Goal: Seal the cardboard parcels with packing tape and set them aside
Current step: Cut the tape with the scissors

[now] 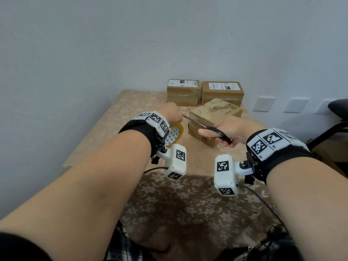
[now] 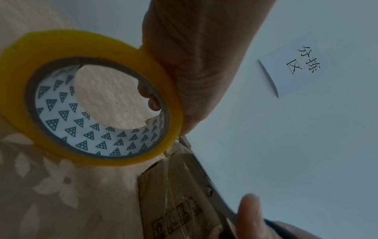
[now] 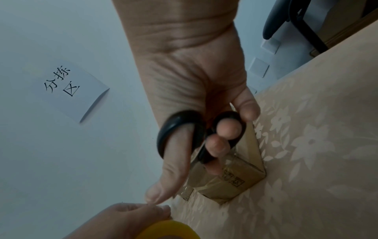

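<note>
A cardboard parcel lies tilted on the flowered tablecloth, clear tape running along its side. My left hand holds a yellow tape roll just left of the parcel, fingers hooked through its core. My right hand grips black-handled scissors, thumb and fingers through the loops. The blades point left toward the left hand, across the stretch of tape between roll and parcel.
Two sealed parcels with white labels stand side by side at the table's far edge against the wall. A paper note hangs on the wall. A black chair stands to the right. The near tablecloth lies bare.
</note>
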The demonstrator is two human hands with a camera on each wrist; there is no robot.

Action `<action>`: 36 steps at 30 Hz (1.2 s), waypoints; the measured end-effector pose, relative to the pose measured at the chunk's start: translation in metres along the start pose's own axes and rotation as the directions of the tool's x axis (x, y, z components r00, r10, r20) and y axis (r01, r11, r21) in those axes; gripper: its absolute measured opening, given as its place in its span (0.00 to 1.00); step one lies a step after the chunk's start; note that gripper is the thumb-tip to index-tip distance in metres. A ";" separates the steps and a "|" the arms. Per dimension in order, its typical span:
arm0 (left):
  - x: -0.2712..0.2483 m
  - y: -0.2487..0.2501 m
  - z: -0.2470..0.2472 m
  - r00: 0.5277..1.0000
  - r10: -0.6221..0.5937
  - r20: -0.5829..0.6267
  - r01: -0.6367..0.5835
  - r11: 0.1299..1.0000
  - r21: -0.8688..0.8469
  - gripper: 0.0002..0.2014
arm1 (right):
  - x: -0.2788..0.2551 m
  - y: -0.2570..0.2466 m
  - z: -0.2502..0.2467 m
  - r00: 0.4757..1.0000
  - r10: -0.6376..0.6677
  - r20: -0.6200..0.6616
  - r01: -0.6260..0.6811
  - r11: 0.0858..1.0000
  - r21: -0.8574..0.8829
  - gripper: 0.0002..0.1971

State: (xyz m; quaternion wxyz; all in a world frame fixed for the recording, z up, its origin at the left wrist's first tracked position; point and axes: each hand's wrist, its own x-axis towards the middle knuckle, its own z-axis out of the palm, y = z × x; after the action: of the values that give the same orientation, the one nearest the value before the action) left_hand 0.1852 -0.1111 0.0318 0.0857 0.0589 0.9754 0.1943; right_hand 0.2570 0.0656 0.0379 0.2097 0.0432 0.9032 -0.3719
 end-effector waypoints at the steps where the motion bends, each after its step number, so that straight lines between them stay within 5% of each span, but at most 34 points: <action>1: -0.001 0.000 0.000 1.000 0.001 0.003 -0.001 1.000 0.006 0.16 | 0.000 0.000 0.000 1.000 -0.010 -0.002 0.010 1.000 -0.010 0.34; 7: -0.002 -0.003 0.000 1.000 0.014 0.003 -0.014 1.000 -0.019 0.17 | 0.000 -0.002 0.006 0.995 0.070 0.075 -0.070 0.998 -0.007 0.33; 17: -0.004 -0.010 0.000 0.998 0.066 -0.022 -0.068 0.995 -0.076 0.17 | -0.002 -0.001 0.006 1.000 0.021 -0.023 -0.021 1.000 0.003 0.29; 26: -0.014 -0.031 -0.002 0.985 0.153 -0.080 -0.170 0.944 -0.282 0.16 | 0.009 0.002 0.016 0.998 0.061 -0.010 -0.061 0.941 -0.332 0.39; 36: -0.023 -0.035 0.002 0.970 0.181 -0.164 -0.224 0.926 -0.305 0.04 | 0.021 0.007 0.027 0.989 -0.034 -0.140 -0.062 0.775 -0.629 0.31</action>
State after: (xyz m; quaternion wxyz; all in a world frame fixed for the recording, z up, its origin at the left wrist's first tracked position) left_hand 0.2052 -0.1463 0.0197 0.0084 0.1316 0.9230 0.3616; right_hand 0.2490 0.0506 0.0073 0.1491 0.0037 0.9879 -0.0414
